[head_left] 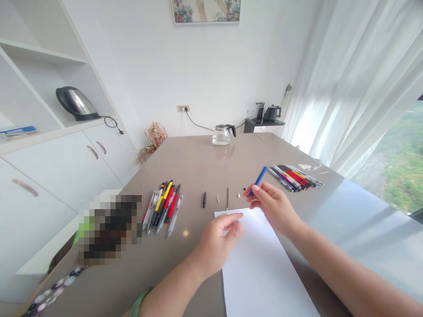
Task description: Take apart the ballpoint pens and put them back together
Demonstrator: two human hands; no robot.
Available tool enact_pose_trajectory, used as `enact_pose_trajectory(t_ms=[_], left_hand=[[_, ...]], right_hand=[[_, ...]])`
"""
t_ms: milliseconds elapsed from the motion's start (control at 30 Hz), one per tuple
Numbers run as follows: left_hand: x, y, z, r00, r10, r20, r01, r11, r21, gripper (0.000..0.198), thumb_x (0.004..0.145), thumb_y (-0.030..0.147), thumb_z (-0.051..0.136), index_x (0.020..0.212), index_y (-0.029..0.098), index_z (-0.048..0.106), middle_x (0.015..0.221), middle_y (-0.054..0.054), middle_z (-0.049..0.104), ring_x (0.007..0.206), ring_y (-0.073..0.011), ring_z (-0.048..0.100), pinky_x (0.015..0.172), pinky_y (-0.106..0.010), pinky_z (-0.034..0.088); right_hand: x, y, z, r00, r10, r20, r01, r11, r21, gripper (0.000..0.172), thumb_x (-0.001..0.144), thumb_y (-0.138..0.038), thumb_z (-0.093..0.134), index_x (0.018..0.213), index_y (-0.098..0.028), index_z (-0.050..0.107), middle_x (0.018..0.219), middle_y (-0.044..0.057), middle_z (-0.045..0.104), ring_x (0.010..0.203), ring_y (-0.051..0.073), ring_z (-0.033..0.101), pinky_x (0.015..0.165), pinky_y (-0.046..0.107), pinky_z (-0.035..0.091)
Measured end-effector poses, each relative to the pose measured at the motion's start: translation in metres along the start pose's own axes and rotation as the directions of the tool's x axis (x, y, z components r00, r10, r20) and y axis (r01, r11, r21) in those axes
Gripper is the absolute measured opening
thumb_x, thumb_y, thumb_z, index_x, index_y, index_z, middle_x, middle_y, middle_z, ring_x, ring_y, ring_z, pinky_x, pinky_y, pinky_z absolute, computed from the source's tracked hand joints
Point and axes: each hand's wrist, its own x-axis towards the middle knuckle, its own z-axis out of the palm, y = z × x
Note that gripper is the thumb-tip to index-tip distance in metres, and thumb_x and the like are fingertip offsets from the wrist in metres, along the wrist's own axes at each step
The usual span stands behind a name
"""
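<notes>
My right hand point(269, 202) pinches a blue pen barrel point(260, 178) between thumb and fingers, tilted up above the top of a white paper sheet point(264, 264). My left hand point(220, 240) hovers at the sheet's left edge, thumb and index finger apart, with nothing visible between them. Beyond the sheet lie loose pen parts in a row: a dark pen section point(204, 199), a small spring-like piece point(217, 199), a thin refill point(228, 197), a small white piece point(239, 195) and a tiny black piece point(244, 189).
A bunch of mixed pens point(163, 207) lies to the left. Another row of pens point(294, 177) is at the right, with white scraps point(309, 167) behind it. A glass pot point(221, 135) stands at the far table edge. A blurred-out object point(110, 229) and a beaded strand point(54, 290) are at left.
</notes>
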Motion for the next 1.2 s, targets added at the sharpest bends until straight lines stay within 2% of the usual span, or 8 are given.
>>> enact_pose_trajectory(t_ms=[67,100,167,233,333,733,1000,1200], left_hand=[[-0.005,0.004,-0.001,0.978,0.050,0.204,-0.100,0.965,0.243,0.046,0.080,0.049,0.038,0.116,0.023,0.050,0.127,-0.007,0.043,0.119,-0.0242,0.031,0.099,-0.039,0.022],[-0.008,0.006,-0.002,0.949,0.042,0.314,-0.153,0.928,0.340,0.049,0.079,0.052,0.037,0.119,0.026,0.047,0.132,-0.006,0.037,0.125,-0.0265,0.020,0.101,-0.044,0.014],[-0.013,0.007,-0.003,0.889,-0.015,0.458,-0.222,0.861,0.458,0.055,0.077,0.058,0.034,0.124,0.030,0.039,0.139,-0.004,0.023,0.128,-0.0301,0.002,0.099,-0.053,0.004],[-0.016,0.007,-0.002,0.856,-0.059,0.514,-0.256,0.815,0.520,0.061,0.075,0.062,0.031,0.128,0.033,0.030,0.141,-0.004,0.012,0.127,-0.0316,-0.006,0.097,-0.057,0.000],[-0.017,0.005,-0.002,0.845,-0.085,0.527,-0.278,0.774,0.570,0.064,0.074,0.064,0.031,0.130,0.033,0.025,0.142,-0.004,0.006,0.126,-0.0315,-0.009,0.097,-0.057,0.000],[-0.018,0.003,-0.001,0.860,-0.084,0.504,-0.260,0.778,0.572,0.064,0.072,0.061,0.040,0.128,0.034,0.028,0.142,-0.004,0.008,0.127,-0.0322,-0.006,0.098,-0.056,0.000],[-0.017,0.005,0.000,0.849,-0.106,0.518,-0.264,0.763,0.590,0.064,0.072,0.061,0.039,0.129,0.034,0.026,0.142,-0.005,0.006,0.126,-0.0313,-0.008,0.098,-0.056,0.000],[-0.016,0.004,0.000,0.850,-0.095,0.518,-0.264,0.774,0.575,0.063,0.073,0.060,0.040,0.129,0.033,0.028,0.142,-0.004,0.007,0.126,-0.0318,-0.008,0.098,-0.056,0.000]], right_hand=[[0.016,0.011,-0.028,0.985,-0.024,-0.173,-0.021,0.968,-0.250,0.033,0.078,-0.045,0.041,0.083,-0.015,0.056,0.072,0.005,0.060,0.058,0.013,0.052,0.054,0.026,0.041],[0.023,0.017,-0.041,0.968,-0.041,-0.247,-0.074,0.896,-0.437,0.033,0.076,-0.045,0.043,0.083,-0.016,0.058,0.069,0.004,0.060,0.055,0.013,0.051,0.052,0.026,0.040],[0.034,0.031,-0.063,0.969,-0.037,-0.245,-0.157,0.673,-0.723,0.031,0.075,-0.044,0.045,0.077,-0.018,0.062,0.061,0.004,0.060,0.056,0.016,0.052,0.055,0.028,0.038],[0.041,0.043,-0.074,0.983,0.029,-0.183,-0.173,0.485,-0.857,0.030,0.076,-0.041,0.043,0.073,-0.019,0.064,0.064,0.005,0.062,0.064,0.018,0.055,0.059,0.028,0.038],[0.045,0.055,-0.075,0.979,0.090,-0.181,-0.201,0.363,-0.910,0.030,0.076,-0.040,0.044,0.077,-0.020,0.066,0.077,0.009,0.064,0.076,0.021,0.057,0.063,0.029,0.039],[0.048,0.060,-0.072,0.962,0.144,-0.233,-0.267,0.310,-0.912,0.042,0.075,-0.050,0.040,0.095,-0.022,0.063,0.092,0.011,0.063,0.086,0.025,0.056,0.065,0.032,0.040],[0.046,0.060,-0.075,0.955,0.157,-0.250,-0.288,0.311,-0.906,0.032,0.073,-0.044,0.043,0.080,-0.022,0.064,0.083,0.009,0.063,0.077,0.024,0.057,0.057,0.030,0.039],[0.045,0.058,-0.076,0.955,0.159,-0.249,-0.289,0.330,-0.899,0.030,0.072,-0.045,0.044,0.078,-0.022,0.064,0.082,0.009,0.063,0.077,0.023,0.057,0.057,0.030,0.039]])
